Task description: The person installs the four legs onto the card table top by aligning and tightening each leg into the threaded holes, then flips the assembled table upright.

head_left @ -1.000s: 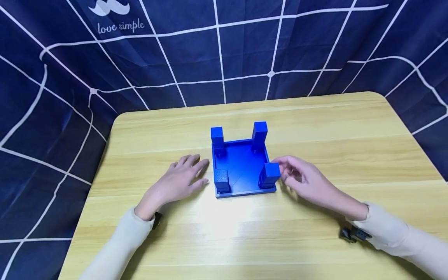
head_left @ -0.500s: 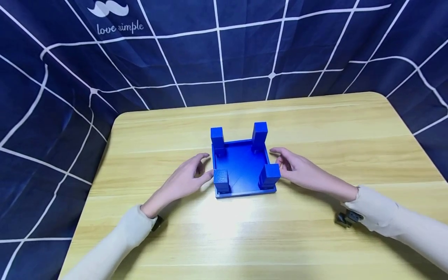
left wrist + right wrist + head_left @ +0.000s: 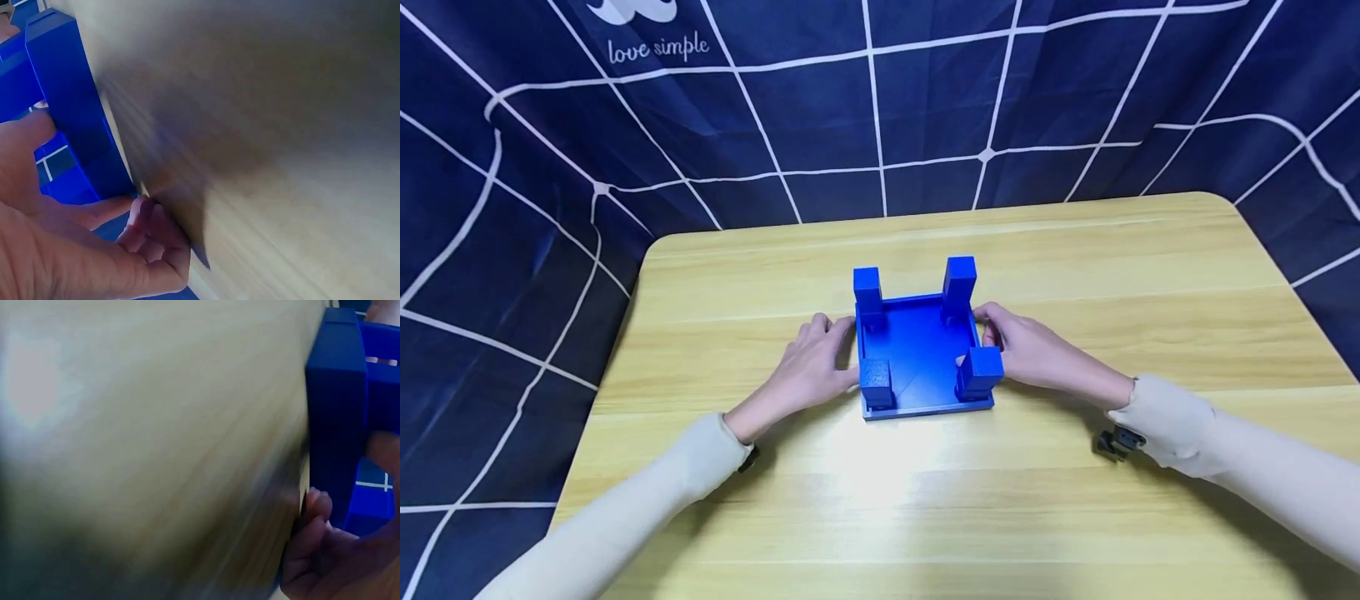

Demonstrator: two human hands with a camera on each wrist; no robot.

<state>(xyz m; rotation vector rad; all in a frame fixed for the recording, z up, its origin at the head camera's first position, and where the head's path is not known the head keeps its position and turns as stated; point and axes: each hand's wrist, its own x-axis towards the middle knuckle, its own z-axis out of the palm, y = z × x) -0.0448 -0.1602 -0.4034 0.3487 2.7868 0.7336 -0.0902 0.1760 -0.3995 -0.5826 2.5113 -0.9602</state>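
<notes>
A blue square tray with an upright post at each corner sits on the wooden table, like a small upside-down table. At its left side my left hand grips the edge, thumb behind the near-left post. In the left wrist view, the fingertips are at the lower edge of the tray wall. My right hand grips the opposite side, its thumb tip showing inside the rim by the near-right post. Curled fingers meet the wall's bottom in the right wrist view.
The light wooden table has rounded far corners. Dark blue cloth with white lines hangs behind it and at both sides. A small black device is strapped at my right wrist.
Both hands have closed in on the tray from either side and taken hold of its edges. My right thumb now reaches over the rim. The tray itself has stayed in about the same place.
</notes>
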